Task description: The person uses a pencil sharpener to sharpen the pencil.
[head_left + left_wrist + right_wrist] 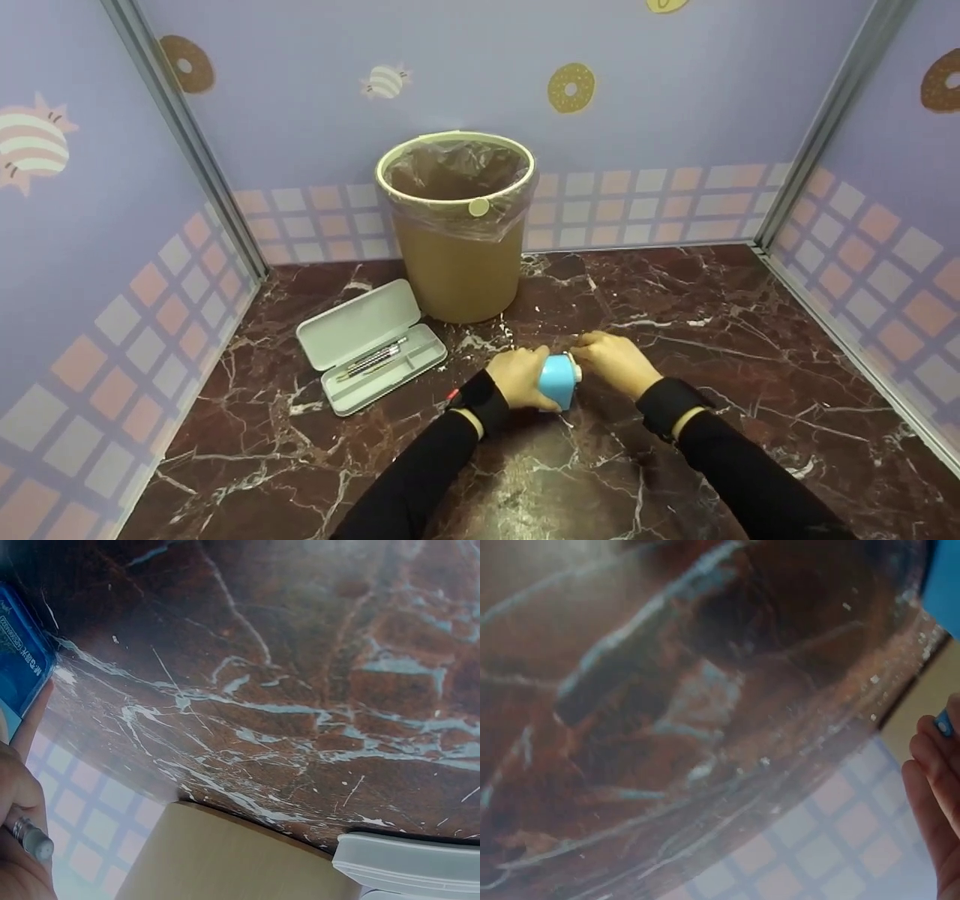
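A blue box-shaped pencil sharpener (pixel 557 382) stands on the dark marbled tabletop. My left hand (pixel 517 375) grips it from the left, thumb on the near side and fingers over the far side. In the left wrist view, the eraser-like end of a pencil (pixel 34 840), with a metal band, shows among the left fingers; its other end is hidden. My right hand (pixel 619 364) is at the sharpener's right side, near a pale part. The right wrist view shows the right fingers curled about a small blue crank knob (pixel 943 724); most of the crank is out of sight.
Left of the hands, a pale grey pencil case (pixel 360 395) lies with its lid (pixel 360 322) raised and several pencils (pixel 375 360) inside. Behind it stands a brown waste bin (pixel 461 262) with a clear liner. Patterned panels (pixel 675 112) enclose the back and sides.
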`<state>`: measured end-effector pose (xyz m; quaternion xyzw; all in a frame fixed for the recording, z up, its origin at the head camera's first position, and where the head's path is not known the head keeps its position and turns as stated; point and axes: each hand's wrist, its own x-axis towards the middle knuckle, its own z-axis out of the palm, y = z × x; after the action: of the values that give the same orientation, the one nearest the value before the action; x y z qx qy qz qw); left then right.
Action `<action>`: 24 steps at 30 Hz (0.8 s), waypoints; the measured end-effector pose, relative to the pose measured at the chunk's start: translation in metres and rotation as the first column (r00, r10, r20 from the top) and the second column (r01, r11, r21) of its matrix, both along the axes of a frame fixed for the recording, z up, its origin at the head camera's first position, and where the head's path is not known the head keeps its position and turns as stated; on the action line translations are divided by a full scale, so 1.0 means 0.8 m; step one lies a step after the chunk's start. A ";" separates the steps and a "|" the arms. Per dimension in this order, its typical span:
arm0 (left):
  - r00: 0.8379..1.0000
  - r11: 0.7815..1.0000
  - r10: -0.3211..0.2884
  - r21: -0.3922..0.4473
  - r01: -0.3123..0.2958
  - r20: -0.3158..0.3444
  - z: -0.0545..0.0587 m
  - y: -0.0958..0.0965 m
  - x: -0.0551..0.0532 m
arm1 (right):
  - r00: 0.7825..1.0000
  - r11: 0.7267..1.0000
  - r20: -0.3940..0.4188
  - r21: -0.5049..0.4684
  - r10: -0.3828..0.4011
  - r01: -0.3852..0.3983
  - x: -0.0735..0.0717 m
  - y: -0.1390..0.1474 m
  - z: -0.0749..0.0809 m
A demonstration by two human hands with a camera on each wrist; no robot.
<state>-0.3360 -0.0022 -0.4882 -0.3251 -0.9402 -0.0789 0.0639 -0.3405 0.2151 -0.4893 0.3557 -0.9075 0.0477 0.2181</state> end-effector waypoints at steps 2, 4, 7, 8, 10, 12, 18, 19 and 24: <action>1.000 1.000 0.001 0.000 -0.001 -0.005 0.000 -0.001 0.001 | 1.000 1.000 0.028 0.010 -0.001 0.001 0.003 -0.002 -0.006; 1.000 1.000 0.006 -0.001 -0.006 -0.011 0.000 -0.002 0.001 | 0.999 1.000 0.043 0.012 -0.007 0.006 0.007 -0.003 -0.012; 1.000 1.000 0.017 -0.001 -0.017 -0.020 0.000 -0.003 0.001 | 0.998 1.000 0.056 0.016 -0.005 0.004 0.014 -0.003 -0.018; 1.000 1.000 0.019 0.003 -0.019 -0.018 0.000 -0.003 0.001 | 0.999 1.000 0.051 0.015 0.000 -0.001 0.015 -0.003 -0.019; 1.000 1.000 0.025 0.010 -0.025 -0.013 0.001 -0.003 0.002 | 0.999 1.000 0.042 0.024 0.011 -0.012 0.018 -0.002 -0.021; 1.000 1.000 0.026 0.015 -0.026 -0.002 0.002 -0.002 0.004 | 0.999 0.999 0.040 0.025 0.022 -0.023 0.022 -0.001 -0.022; 0.999 0.999 0.031 0.030 -0.032 0.031 0.005 -0.003 0.006 | 0.996 0.997 0.050 0.014 0.081 -0.081 0.034 0.005 -0.025; 0.999 0.999 0.032 0.028 -0.033 0.029 0.005 -0.003 0.006 | 0.994 0.996 0.057 0.011 0.090 -0.091 0.036 0.006 -0.026; 1.000 1.000 0.027 0.013 -0.027 0.010 0.004 -0.002 0.006 | 0.991 0.995 0.091 -0.002 0.103 -0.103 0.043 0.008 -0.025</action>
<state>-0.3312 -0.0041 -0.4849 -0.3115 -0.9443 -0.0858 0.0627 -0.3065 0.2219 -0.5090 0.3999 -0.8970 0.0738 0.1736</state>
